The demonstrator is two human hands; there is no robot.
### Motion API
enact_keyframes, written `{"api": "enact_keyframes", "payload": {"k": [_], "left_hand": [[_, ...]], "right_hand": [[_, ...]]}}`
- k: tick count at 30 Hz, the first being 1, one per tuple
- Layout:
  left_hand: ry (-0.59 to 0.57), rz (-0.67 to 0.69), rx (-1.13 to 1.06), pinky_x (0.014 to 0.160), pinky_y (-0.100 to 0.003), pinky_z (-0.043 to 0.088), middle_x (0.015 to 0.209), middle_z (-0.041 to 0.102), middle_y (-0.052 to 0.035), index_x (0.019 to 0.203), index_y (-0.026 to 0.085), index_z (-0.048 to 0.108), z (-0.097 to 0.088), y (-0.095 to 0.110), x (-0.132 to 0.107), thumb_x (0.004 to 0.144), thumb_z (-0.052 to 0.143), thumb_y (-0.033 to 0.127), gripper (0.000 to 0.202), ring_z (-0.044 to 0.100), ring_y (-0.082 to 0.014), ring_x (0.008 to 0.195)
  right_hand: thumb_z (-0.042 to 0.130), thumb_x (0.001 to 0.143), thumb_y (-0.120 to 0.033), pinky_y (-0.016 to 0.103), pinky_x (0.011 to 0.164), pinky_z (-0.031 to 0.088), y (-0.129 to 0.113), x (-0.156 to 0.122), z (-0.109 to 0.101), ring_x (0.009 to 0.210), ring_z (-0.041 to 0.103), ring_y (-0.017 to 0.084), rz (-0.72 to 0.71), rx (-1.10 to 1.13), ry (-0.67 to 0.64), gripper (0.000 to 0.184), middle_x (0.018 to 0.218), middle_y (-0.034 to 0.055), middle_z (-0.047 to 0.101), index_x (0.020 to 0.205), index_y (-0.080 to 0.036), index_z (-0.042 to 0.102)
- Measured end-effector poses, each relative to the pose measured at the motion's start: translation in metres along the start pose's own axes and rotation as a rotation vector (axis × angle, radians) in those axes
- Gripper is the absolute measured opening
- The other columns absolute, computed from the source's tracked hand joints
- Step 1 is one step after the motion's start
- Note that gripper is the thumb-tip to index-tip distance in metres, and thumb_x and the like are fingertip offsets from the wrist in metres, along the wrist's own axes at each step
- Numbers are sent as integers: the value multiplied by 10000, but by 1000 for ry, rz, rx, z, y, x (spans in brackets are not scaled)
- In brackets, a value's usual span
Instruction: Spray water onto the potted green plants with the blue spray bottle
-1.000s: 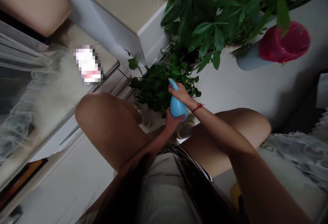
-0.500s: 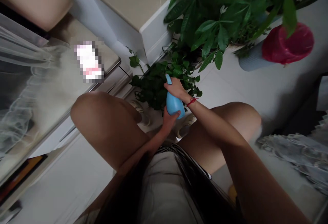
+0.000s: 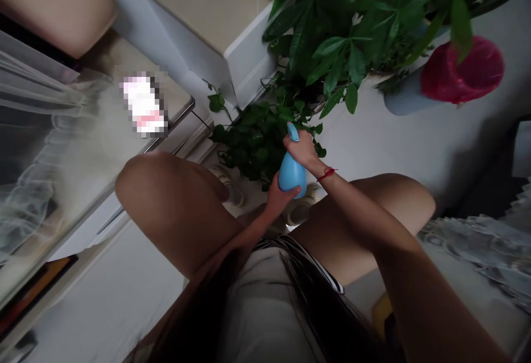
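Both hands hold a light blue spray bottle (image 3: 292, 175) between my knees. My right hand (image 3: 305, 147), with a red cord at the wrist, is closed around the neck just under the spray head. Its fingers on the trigger side are mostly hidden. Low on the bottle, my left hand (image 3: 282, 194) supports the base, its thumb lying across the front. The bottle tilts slightly, head away from me. Just beyond it a leafy trailing plant (image 3: 253, 144) spreads low over the floor.
A larger broad-leaved plant (image 3: 340, 36) hangs over the top right. Beside it stands a grey bin (image 3: 402, 97) with a red liner (image 3: 464, 72). To the left is a cabinet top (image 3: 95, 147) bearing a blurred-out phone-like thing (image 3: 145, 103). A white box-shaped unit (image 3: 249, 69) stands behind the trailing plant.
The spray bottle and both hands have shifted a little to the right. My grip on the bottle looks the same.
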State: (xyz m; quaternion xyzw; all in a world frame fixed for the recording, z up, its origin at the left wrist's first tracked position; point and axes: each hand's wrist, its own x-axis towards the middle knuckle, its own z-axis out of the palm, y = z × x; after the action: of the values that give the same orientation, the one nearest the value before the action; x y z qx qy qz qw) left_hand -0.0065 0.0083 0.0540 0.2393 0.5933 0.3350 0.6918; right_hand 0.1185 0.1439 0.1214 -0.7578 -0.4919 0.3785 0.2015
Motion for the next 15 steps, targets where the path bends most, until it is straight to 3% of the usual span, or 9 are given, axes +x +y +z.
{"api": "enact_keyframes", "payload": {"k": [6,9,11,13,15], "left_hand": [[-73,34,184,1325,-619,511,1498,779,-149,1446,279,729,11,4,-13,597,1112,291,931,699,-454,1470],[-159,83,348,1365,-631,464,1685,645,-259,1597,224,660,19,14,-27,641,1042,200,1030,591,-516,1602],[-253,159,468,1393,-632,425,1817,483,-317,1659,164,624,20,25,-39,671,984,161,1051,467,-556,1702],[-390,197,591,1401,-602,418,1868,428,-288,1654,180,652,14,39,-50,686,943,138,1011,417,-561,1736],[-553,260,858,1422,-607,361,1911,390,-231,1716,208,612,2,51,-56,768,858,145,981,394,-536,1753]], "right_hand": [[696,956,-425,351,800,656,46,-10,-13,772,704,216,79,281,12,182,699,-9,680,895,-260,743],[748,913,-397,346,733,661,60,-7,-31,736,691,197,135,393,-51,153,748,-2,716,879,-250,721],[764,872,-333,341,705,654,65,-2,-52,745,687,192,171,424,-95,115,824,23,756,857,-234,708],[747,819,-246,313,672,632,68,4,-75,787,687,194,201,443,-117,52,886,47,776,855,-218,720],[734,773,-192,290,657,621,68,11,-94,832,686,199,216,484,-154,76,918,55,783,845,-216,724]]}}
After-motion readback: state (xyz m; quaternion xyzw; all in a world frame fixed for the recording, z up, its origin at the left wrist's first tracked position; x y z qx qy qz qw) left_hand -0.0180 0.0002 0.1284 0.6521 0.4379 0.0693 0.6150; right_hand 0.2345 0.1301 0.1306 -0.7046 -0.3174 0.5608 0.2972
